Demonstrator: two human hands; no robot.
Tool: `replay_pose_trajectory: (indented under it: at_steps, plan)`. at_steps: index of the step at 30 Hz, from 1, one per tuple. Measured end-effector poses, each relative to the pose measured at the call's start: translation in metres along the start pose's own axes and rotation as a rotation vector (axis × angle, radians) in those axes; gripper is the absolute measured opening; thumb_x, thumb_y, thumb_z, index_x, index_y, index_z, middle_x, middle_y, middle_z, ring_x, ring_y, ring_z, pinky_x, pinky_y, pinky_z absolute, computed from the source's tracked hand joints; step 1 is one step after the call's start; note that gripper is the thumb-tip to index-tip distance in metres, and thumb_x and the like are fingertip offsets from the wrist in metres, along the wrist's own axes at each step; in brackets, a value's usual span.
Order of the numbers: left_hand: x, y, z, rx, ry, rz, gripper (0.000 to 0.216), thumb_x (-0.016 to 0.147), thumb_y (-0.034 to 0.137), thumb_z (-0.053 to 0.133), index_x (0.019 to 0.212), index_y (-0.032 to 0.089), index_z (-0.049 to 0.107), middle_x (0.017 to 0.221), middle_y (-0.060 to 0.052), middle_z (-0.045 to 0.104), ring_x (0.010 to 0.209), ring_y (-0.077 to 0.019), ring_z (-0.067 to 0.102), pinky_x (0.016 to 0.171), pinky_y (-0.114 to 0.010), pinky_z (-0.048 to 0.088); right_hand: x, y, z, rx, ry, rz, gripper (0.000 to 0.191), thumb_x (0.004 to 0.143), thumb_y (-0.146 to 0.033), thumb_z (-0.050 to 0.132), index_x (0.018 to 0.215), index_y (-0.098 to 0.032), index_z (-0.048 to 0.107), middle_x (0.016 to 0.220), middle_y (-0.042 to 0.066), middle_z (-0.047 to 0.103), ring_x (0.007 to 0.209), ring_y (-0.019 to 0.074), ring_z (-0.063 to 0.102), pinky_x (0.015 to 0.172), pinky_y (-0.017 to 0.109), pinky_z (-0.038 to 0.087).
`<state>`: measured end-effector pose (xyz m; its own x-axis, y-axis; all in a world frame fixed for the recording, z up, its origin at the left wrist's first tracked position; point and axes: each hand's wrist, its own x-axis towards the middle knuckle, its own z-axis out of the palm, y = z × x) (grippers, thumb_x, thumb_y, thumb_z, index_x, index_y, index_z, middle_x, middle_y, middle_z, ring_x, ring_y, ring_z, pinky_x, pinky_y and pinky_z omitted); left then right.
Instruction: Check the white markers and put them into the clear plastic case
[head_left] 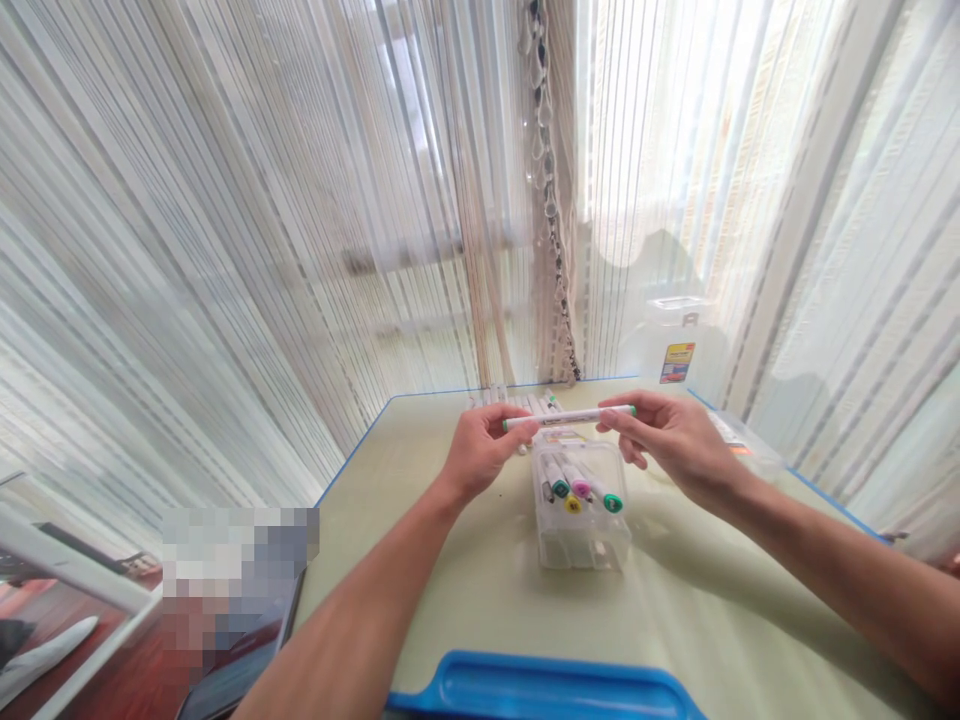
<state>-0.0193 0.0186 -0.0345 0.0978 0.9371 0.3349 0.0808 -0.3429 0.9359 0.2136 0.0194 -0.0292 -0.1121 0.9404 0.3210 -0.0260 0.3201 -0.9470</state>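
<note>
Pinching marker (pixel 570 417) ends; left fingertips (pixel 529 430), right fingertips (pixel 613 421)

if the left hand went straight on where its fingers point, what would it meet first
Besides the marker it holds, the left hand would probably meet the right hand at the marker's other end, though depth is unclear here

White, green-ended marker (pixel 568 417) pinched at each end by our left hand (pixel 487 445) and right hand (pixel 679 435), over the tabletop (pixel 435 570). Nearby we see a clear box (pixel 581 552) holding colour-tipped markers (pixel 579 488); string curtain (pixel 262 200) beyond.
</note>
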Motion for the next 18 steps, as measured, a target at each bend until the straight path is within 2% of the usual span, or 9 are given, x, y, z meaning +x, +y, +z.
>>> replay_pose_trajectory:
  at_steps: [10,18]
  plan:
    - [-0.001,0.007,-0.001,-0.048,0.01,-0.04,0.027,0.078,0.037,0.075,0.087,0.012,0.075,0.067,-0.004,0.068,0.047,-0.0073,0.047,0.044,-0.022,0.031,0.001,0.009,-0.002,0.07,0.004,0.045,0.042,0.072,-0.052,0.084,0.088,-0.015,0.075,0.079,0.01,0.076,0.041,0.0096,0.053,0.037,0.025,0.041]
    - [0.001,0.003,-0.001,-0.131,0.011,-0.044,0.031,0.083,0.036,0.064,0.094,0.01,0.075,0.068,-0.006,0.068,0.047,-0.0086,0.051,0.047,-0.023,0.037,0.001,0.013,-0.004,0.167,-0.011,0.081,0.04,0.08,-0.052,0.078,0.095,-0.015,0.076,0.086,0.012,0.076,0.045,0.011,0.056,0.04,0.026,0.044]
